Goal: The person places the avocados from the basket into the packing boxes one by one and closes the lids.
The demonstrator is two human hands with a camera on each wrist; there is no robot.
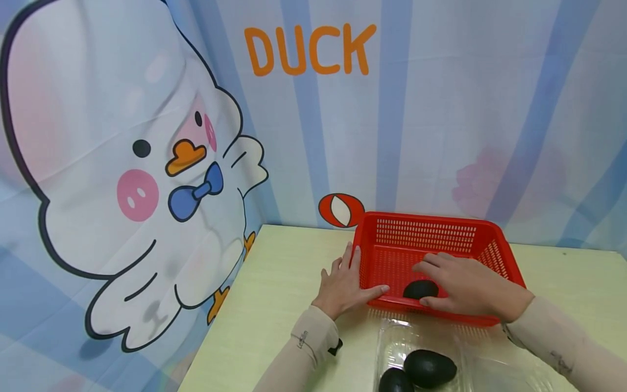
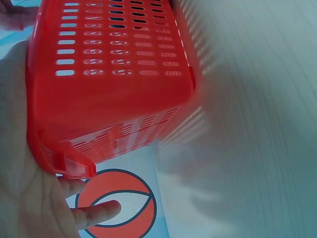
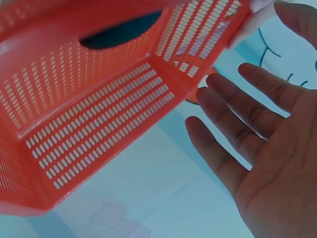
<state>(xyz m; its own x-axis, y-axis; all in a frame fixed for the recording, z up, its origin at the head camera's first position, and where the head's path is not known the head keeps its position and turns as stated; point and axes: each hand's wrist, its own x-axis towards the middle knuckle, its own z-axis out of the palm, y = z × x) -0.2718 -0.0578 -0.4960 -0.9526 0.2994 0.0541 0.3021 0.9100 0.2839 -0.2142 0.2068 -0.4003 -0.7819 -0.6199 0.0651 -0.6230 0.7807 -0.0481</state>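
A red plastic basket [image 1: 416, 218] stands at the back of the table, with one dark avocado [image 1: 420, 289] near its front wall. My right hand [image 1: 462, 283] hovers over the basket beside that avocado. In the right wrist view its fingers [image 3: 228, 163] are extended and slightly bent, with nothing between them and the thumb. My left hand [image 1: 345, 286] rests on the basket's left front corner, fingers spread along the rim and thumb over the front edge. In front of the basket, two more avocados [image 1: 430, 368] lie in a clear plastic container [image 1: 392, 340].
The container's clear lid [image 1: 509, 375] lies folded out to its right. Behind the pale wooden table [image 1: 245, 305] hangs a cloth backdrop [image 1: 431, 109] with a printed duck. The basket's rear wall is close to the backdrop.
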